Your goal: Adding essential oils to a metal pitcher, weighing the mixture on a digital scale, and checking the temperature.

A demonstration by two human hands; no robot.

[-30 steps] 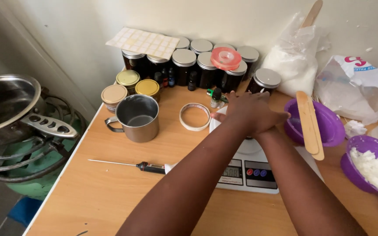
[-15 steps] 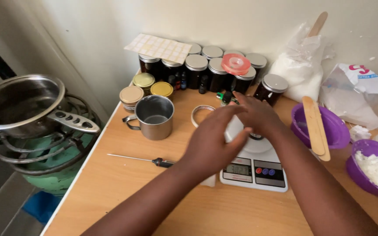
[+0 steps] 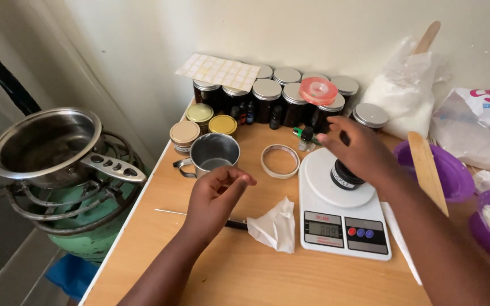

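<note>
My right hand (image 3: pixel 358 150) grips one small dark jar (image 3: pixel 345 175) on one white scale (image 3: pixel 341 207); my left hand (image 3: pixel 216 195) hovers empty, fingers loosely curled.

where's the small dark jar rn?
Head view, right of centre: the small dark jar stands on the white kitchen scale, under the right hand, left of the purple bowl.

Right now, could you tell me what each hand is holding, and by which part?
The right hand grips the dark jar on the scale from above by its top; the left hand holds nothing.

Bare hands (image 3: pixel 216 195), sleeveless forearms
</note>
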